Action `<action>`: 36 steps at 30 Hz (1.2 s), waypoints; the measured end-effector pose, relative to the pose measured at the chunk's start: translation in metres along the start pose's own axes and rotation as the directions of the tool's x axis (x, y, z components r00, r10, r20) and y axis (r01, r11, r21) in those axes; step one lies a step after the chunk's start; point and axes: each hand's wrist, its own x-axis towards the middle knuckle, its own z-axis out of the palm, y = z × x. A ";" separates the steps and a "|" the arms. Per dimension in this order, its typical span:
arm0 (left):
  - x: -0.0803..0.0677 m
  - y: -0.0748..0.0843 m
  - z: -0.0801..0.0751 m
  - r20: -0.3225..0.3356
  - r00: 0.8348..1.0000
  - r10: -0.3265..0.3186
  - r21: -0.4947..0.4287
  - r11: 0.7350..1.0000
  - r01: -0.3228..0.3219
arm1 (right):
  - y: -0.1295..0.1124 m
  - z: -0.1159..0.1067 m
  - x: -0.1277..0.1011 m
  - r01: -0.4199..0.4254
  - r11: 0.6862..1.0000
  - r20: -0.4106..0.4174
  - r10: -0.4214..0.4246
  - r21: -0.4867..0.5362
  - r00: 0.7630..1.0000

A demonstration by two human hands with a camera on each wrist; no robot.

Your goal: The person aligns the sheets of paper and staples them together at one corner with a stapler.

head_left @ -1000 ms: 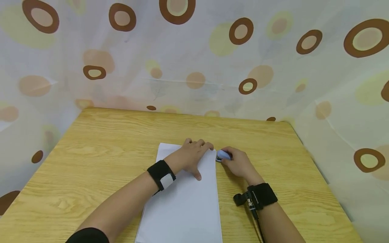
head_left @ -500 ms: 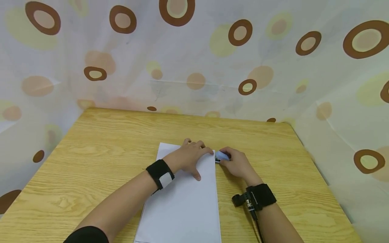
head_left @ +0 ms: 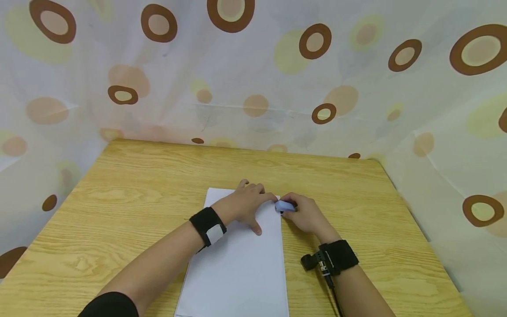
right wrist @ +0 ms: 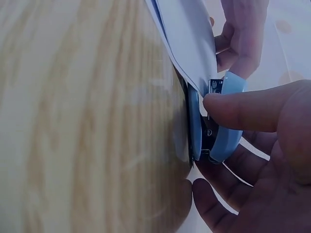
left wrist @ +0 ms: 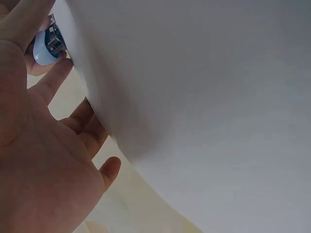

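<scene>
- The right hand (head_left: pixel 306 215) has slid left across the counter (head_left: pixel 130 185) since a second ago, carrying the small blue stapler (head_left: pixel 284 205) with it.
- The stapler, earlier just clear of the sheets, now sits over the top right corner of the white paper stack (head_left: pixel 241 268), its mouth around the edge.
- It now touches the left hand (head_left: pixel 245 203), whose fingers (head_left: pixel 269 197) meet it at that corner.
</scene>
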 end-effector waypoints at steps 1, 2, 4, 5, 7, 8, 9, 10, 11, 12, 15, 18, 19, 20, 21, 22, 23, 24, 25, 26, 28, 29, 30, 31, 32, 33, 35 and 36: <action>-0.001 0.000 0.000 -0.002 1.000 -0.001 -0.002 1.000 0.001 | 0.000 0.000 0.000 0.003 1.000 0.002 -0.003 0.000 1.000; -0.002 0.000 0.000 -0.005 1.000 0.000 -0.005 1.000 0.000 | 0.000 0.001 0.001 0.009 1.000 0.005 -0.009 -0.002 1.000; -0.004 -0.001 0.001 -0.013 1.000 -0.001 -0.012 1.000 0.001 | 0.001 0.000 0.001 0.020 1.000 0.018 -0.020 0.011 1.000; -0.005 -0.002 0.001 -0.021 1.000 -0.003 -0.021 1.000 0.002 | 0.001 -0.002 0.001 0.023 1.000 0.022 -0.024 0.018 0.999; -0.008 -0.004 0.000 -0.041 0.999 -0.014 -0.047 0.999 0.012 | 0.000 -0.006 0.001 0.028 0.999 0.022 -0.029 0.033 0.999; -0.010 -0.006 -0.001 -0.052 0.998 -0.024 -0.062 0.998 0.021 | 0.000 -0.008 0.000 0.027 0.999 0.017 -0.027 0.039 0.999; -0.012 -0.009 -0.003 -0.064 0.997 -0.038 -0.078 0.996 0.033 | 0.000 -0.011 0.000 0.024 0.999 0.010 -0.025 0.046 1.000; -0.014 -0.012 -0.005 -0.076 0.996 -0.053 -0.097 0.994 0.045 | 0.000 -0.014 0.000 0.023 0.999 0.000 -0.023 0.046 1.000; -0.017 -0.015 -0.006 -0.085 0.994 -0.067 -0.115 0.992 0.057 | 0.000 -0.016 0.000 0.020 0.999 -0.011 -0.020 0.040 1.000; -0.020 -0.020 -0.008 -0.089 0.993 -0.081 -0.129 0.989 0.069 | 0.000 -0.018 -0.001 0.021 0.999 -0.021 -0.021 0.037 1.000; -0.030 -0.034 -0.010 -0.071 0.989 -0.128 -0.167 0.979 0.114 | 0.001 -0.021 -0.002 0.032 0.999 -0.029 -0.032 0.008 0.999; -0.042 -0.049 -0.008 -0.016 0.985 -0.173 -0.182 0.969 0.167 | 0.002 -0.020 -0.002 0.044 0.999 -0.005 -0.044 -0.017 0.999; -0.045 -0.054 -0.006 0.004 0.982 -0.188 -0.185 0.965 0.186 | 0.003 -0.019 -0.001 0.040 0.999 0.003 -0.040 -0.027 0.999; -0.049 -0.058 -0.004 0.026 0.979 -0.201 -0.183 0.962 0.202 | 0.003 -0.017 -0.001 0.036 0.999 0.008 -0.035 -0.032 0.999; -0.051 -0.061 -0.001 0.042 0.977 -0.207 -0.181 0.961 0.211 | 0.004 -0.016 0.000 0.031 0.999 0.009 -0.031 -0.035 0.999; -0.054 -0.064 0.001 0.054 0.977 -0.208 -0.177 0.961 0.214 | 0.004 -0.014 0.001 0.027 0.999 0.006 -0.027 -0.045 1.000; -0.057 -0.066 0.004 0.061 0.976 -0.207 -0.181 0.960 0.215 | 0.004 -0.012 0.002 0.030 0.998 0.000 -0.030 -0.060 1.000; -0.059 -0.068 0.006 0.065 0.977 -0.205 -0.176 0.961 0.213 | 0.003 -0.010 0.003 0.028 0.997 -0.010 -0.029 -0.072 1.000; -0.060 -0.068 0.008 0.067 0.977 -0.202 -0.172 0.962 0.210 | 0.003 -0.009 0.004 0.027 0.996 -0.021 -0.029 -0.084 0.999; -0.061 -0.069 0.009 0.064 0.978 -0.197 -0.169 0.964 0.205 | 0.002 -0.007 0.005 0.029 0.995 -0.031 -0.032 -0.096 0.999; -0.062 -0.069 0.011 0.052 0.980 -0.192 -0.169 0.965 0.198 | 0.001 -0.006 0.008 0.038 0.992 -0.046 -0.043 -0.117 0.998; -0.062 -0.070 0.011 0.050 0.980 -0.194 -0.165 0.966 0.200 | 0.000 -0.006 0.009 0.042 0.991 -0.049 -0.048 -0.123 0.998; -0.063 -0.070 0.012 0.048 0.980 -0.195 -0.164 0.966 0.200 | -0.001 -0.006 0.010 0.038 0.991 -0.053 -0.045 -0.126 0.998; -0.064 -0.070 0.012 0.048 0.979 -0.196 -0.164 0.966 0.201 | -0.002 -0.006 0.011 0.037 0.991 -0.054 -0.044 -0.130 0.998; -0.065 -0.070 0.011 0.047 0.979 -0.196 -0.165 0.966 0.201 | -0.002 -0.006 0.012 0.037 0.990 -0.055 -0.045 -0.136 0.997; -0.066 -0.070 0.011 0.047 0.980 -0.195 -0.169 0.965 0.201 | -0.003 -0.006 0.013 0.038 0.989 -0.052 -0.046 -0.142 0.998; -0.069 -0.071 0.011 0.053 0.979 -0.196 -0.172 0.964 0.202 | -0.003 -0.007 0.013 0.033 0.988 -0.044 -0.040 -0.151 0.998; -0.071 -0.072 0.010 0.052 0.979 -0.196 -0.177 0.963 0.202 | -0.003 -0.008 0.013 0.028 0.988 -0.040 -0.034 -0.152 0.999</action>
